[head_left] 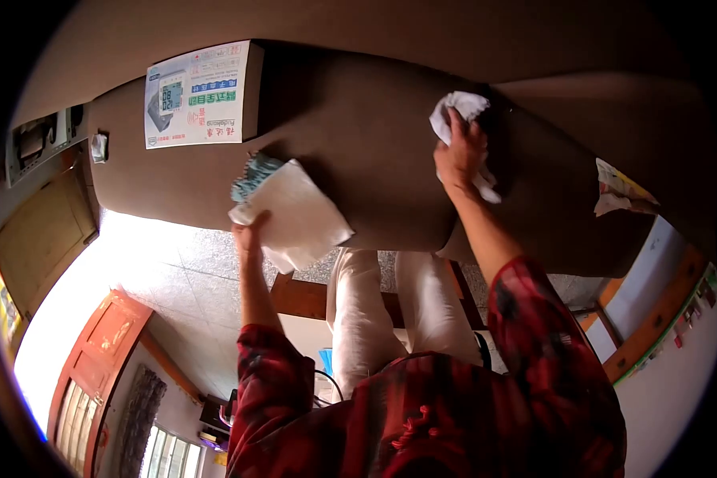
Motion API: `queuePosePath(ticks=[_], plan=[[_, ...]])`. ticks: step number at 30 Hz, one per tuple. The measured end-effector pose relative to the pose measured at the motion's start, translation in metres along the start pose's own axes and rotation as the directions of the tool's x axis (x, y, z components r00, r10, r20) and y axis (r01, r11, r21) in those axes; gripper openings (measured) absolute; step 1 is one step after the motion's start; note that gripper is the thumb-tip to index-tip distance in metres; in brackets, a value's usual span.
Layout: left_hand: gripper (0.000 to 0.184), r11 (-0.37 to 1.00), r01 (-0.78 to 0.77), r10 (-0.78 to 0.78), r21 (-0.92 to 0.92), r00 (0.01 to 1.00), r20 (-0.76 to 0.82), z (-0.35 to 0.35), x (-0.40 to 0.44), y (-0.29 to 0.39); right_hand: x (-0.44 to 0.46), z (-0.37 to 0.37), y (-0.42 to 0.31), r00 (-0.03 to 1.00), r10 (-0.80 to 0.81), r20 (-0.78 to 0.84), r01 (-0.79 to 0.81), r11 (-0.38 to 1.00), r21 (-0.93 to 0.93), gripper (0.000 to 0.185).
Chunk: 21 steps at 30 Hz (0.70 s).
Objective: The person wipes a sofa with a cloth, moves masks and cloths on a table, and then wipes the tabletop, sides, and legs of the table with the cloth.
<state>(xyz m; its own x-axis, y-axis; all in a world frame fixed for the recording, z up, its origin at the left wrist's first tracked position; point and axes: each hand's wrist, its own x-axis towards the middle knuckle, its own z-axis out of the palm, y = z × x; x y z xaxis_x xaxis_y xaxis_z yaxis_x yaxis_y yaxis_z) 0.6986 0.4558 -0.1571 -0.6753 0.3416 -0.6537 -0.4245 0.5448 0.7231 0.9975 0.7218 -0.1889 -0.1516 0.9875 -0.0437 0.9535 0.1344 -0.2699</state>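
L hand (251, 237): I'm pinching white sheet (299, 209) by L edge, prob. light, floppy; R hand (461, 157): fingers clutching white cloth (468, 103).

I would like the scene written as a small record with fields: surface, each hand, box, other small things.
Surface: brown surface in front of the person
Left hand: holds a flat white cloth by its near left part
Right hand: on a crumpled white cloth, fingers bent over it
Beside flat cloth: teal patterned item, partly covered by it
Box: white printed front, far left, touched by neither hand
Left end: small pale packet
Right side: colored printed piece, contents unclear
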Motion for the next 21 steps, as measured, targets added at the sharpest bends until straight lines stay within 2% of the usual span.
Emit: queuePosePath(ticks=[1, 3, 4, 6, 8, 9, 10, 11, 12, 14, 15, 17, 18, 20, 21], plan=[[0.036, 1.000, -0.021, 0.021, 0.007, 1.000, -0.006, -0.015, 0.014, 0.001, 0.002, 0.009, -0.017, 0.992, -0.052, -0.119, 0.059, 0.997, 0.055, 0.065], [0.037, 0.997, -0.036, 0.039, 0.071, 0.998, -0.047, -0.040, 0.042, 0.008, 0.008, 0.018, -0.054, 0.959, -0.248, -0.137, 0.267, 0.954, 0.140, 0.058], [0.037, 0.991, -0.098, 0.104, 0.090, 0.992, -0.071, -0.046, 0.054, 0.012, 0.013, 0.026, -0.076, 0.929, -0.342, -0.143, 0.366, 0.906, 0.212, 0.054], [0.043, 0.983, -0.175, 0.178, 0.055, 0.982, -0.054, -0.045, 0.067, 0.025, 0.024, 0.032, -0.129, 0.885, -0.465, -0.024, 0.456, 0.857, 0.240, 0.046], [0.053, 0.951, -0.162, 0.206, 0.262, 0.967, -0.148, -0.052, 0.082, 0.022, 0.032, 0.041, -0.175, 0.839, -0.539, 0.082, 0.497, 0.818, 0.290, 0.039], [0.053, 0.952, -0.164, 0.203, 0.257, 0.970, -0.134, -0.054, 0.086, 0.014, 0.037, 0.041, -0.190, 0.737, -0.668, 0.105, 0.619, 0.729, 0.292, 0.036], [0.059, 0.929, -0.230, 0.284, 0.289, 0.946, -0.158, -0.054, 0.088, 0.004, 0.042, 0.046, -0.198, 0.615, -0.778, 0.127, 0.725, 0.621, 0.296, 0.034], [0.064, 0.900, -0.294, 0.363, 0.322, 0.914, -0.181, -0.055, 0.092, -0.005, 0.042, 0.053, -0.200, 0.587, -0.807, 0.061, 0.782, 0.585, 0.214, 0.032], [0.064, 0.902, -0.294, 0.359, 0.316, 0.917, -0.172, -0.052, 0.086, -0.003, 0.048, 0.048, -0.195, 0.591, -0.804, 0.067, 0.780, 0.591, 0.205, 0.032], [0.072, 0.849, -0.308, 0.413, 0.429, 0.894, -0.176, -0.044, 0.069, 0.006, 0.069, 0.034, -0.172, 0.667, -0.711, 0.223, 0.696, 0.701, 0.152, 0.030], [0.074, 0.865, -0.348, 0.420, 0.362, 0.897, -0.141, -0.044, 0.064, 0.005, 0.079, 0.033, -0.146, 0.729, -0.657, 0.191, 0.648, 0.753, 0.116, 0.031], [0.076, 0.845, -0.340, 0.441, 0.412, 0.880, -0.179, -0.052, 0.061, -0.005, 0.084, 0.010, -0.084, 0.805, -0.573, 0.152, 0.588, 0.805, -0.078, 0.039], [0.076, 0.837, -0.332, 0.447, 0.434, 0.873, -0.194, -0.055, 0.058, -0.009, 0.088, 0.007, -0.046, 0.783, -0.594, 0.186, 0.620, 0.769, -0.157, 0.023], [0.072, 0.834, -0.238, 0.382, 0.498, 0.900, -0.210, -0.053, 0.039, -0.001, 0.083, -0.016, 0.021, 0.844, -0.518, 0.140, 0.528, 0.754, -0.391, 0.024], [0.070, 0.851, -0.237, 0.370, 0.468, 0.904, -0.216, -0.059, 0.035, -0.009, 0.085, -0.029, 0.058, 0.886, -0.423, 0.188, 0.461, 0.774, -0.434, 0.026]])
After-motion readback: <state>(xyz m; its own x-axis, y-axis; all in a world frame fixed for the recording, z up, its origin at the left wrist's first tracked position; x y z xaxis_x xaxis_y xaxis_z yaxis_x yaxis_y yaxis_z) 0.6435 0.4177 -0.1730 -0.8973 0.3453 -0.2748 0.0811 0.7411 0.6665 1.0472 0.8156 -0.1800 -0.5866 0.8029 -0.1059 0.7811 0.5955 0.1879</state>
